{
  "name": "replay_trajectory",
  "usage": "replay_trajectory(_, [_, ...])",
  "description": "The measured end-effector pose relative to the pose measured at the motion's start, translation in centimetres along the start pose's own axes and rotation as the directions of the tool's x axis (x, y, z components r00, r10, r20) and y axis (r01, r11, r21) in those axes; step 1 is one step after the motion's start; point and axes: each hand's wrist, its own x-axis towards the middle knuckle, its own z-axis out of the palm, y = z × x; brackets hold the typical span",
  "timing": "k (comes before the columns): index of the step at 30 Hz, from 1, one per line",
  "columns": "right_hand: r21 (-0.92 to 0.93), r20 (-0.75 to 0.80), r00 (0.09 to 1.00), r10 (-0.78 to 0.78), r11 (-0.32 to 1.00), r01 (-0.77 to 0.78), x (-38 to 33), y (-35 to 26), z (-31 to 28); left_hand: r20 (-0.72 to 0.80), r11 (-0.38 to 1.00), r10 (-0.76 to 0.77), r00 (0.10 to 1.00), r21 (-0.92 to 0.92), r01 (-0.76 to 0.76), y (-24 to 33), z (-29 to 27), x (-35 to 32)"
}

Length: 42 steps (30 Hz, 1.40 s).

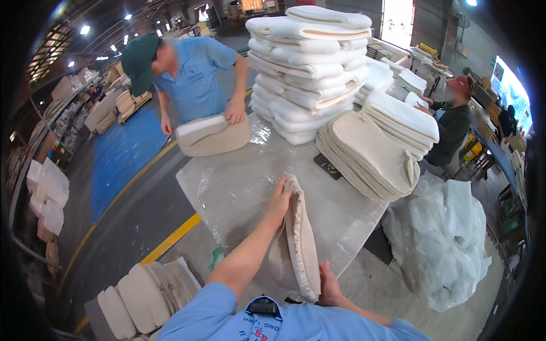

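A beige fabric cushion (pixel 300 241) stands on edge on the plastic-covered table (pixel 239 182), close to my body. My left hand (pixel 280 202) grips its far top edge. My right hand (pixel 329 284) holds its near lower edge. Across the table a person in a blue shirt and green cap presses a hand on another beige cushion (pixel 211 136) lying at the table's far left corner.
A tall stack of white foam pads (pixel 307 68) and a leaning pile of beige covers (pixel 369 156) fill the table's far right. Clear plastic bags (pixel 443 244) lie heaped on the floor at right. More cushions (pixel 145 292) sit stacked at lower left. Another person stands at far right.
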Motion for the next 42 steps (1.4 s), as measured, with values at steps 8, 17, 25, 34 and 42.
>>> replay_trajectory(8, [-0.370, -0.074, 0.985, -0.157, 0.921, 0.119, 3.1, -5.7, 5.0, 0.296, 0.954, -0.238, 0.925, -0.107, 0.280, -4.4, -0.6, -7.1])
replay_trajectory(17, [-0.083, -0.237, 0.965, -0.117, 0.992, 0.099, 1.9, -5.8, 10.1, 0.324, 0.972, -0.057, 0.944, -0.199, 0.127, -4.2, 1.0, -11.9])
replay_trajectory(25, [-0.221, -0.170, 0.942, -0.288, 0.943, 0.249, 4.8, -5.2, 6.3, 0.156, 0.988, -0.148, 0.977, 0.070, 0.138, -3.3, 2.6, -10.4])
replay_trajectory(34, [-0.799, -0.070, 0.734, -0.676, 0.479, 0.365, 15.1, -15.3, 4.7, 0.220, 0.916, 0.039, 0.975, 0.382, -0.122, -1.5, 5.1, 2.2])
replay_trajectory(42, [-0.767, -0.116, 0.819, -0.561, 0.575, 0.285, 15.4, -18.1, 6.5, 0.369, 0.765, 0.148, 0.918, 0.545, -0.342, -2.2, 5.3, 5.9])
